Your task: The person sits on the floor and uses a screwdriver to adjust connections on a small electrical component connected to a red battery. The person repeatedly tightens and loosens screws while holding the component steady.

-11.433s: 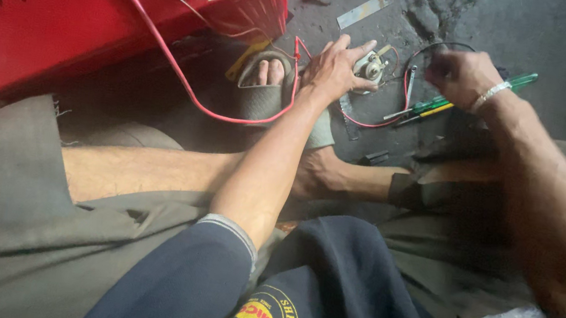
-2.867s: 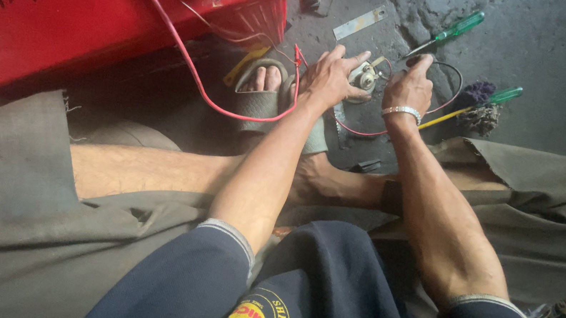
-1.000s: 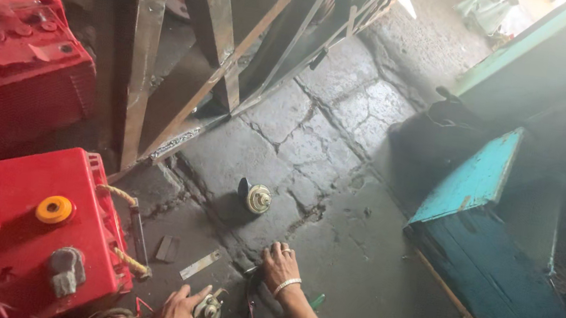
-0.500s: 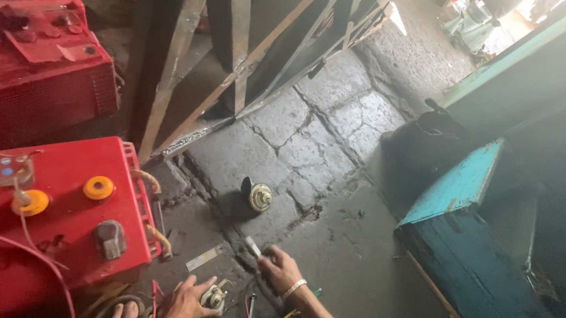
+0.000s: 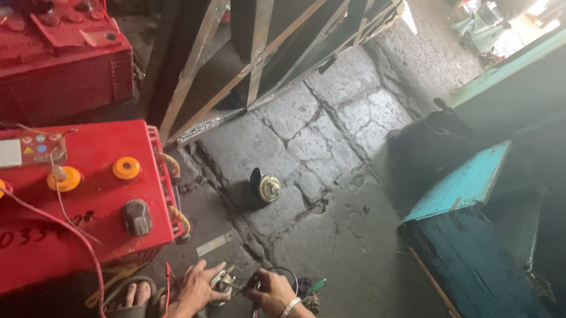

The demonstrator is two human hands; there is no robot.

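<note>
A: Where are the hands?

B: Low in the head view. Left hand (image 5: 194, 288) cups a small pale metal electrical part (image 5: 222, 282) on the grey stone floor (image 5: 333, 223). Right hand (image 5: 271, 293) is closed round a thin metal tool (image 5: 238, 287), possibly a screwdriver; its tip meets the part.

A: Surroundings?

B: Large red battery (image 5: 39, 208) just left, thin red wire (image 5: 72, 237) trailing. A small round brass-faced horn (image 5: 266, 186) lies well apart.

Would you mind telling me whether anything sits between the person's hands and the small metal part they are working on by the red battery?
Nothing visible does. The left hand already touches the small whitish metal part, and the right hand brings a thin tool up to it from the other side.
</note>
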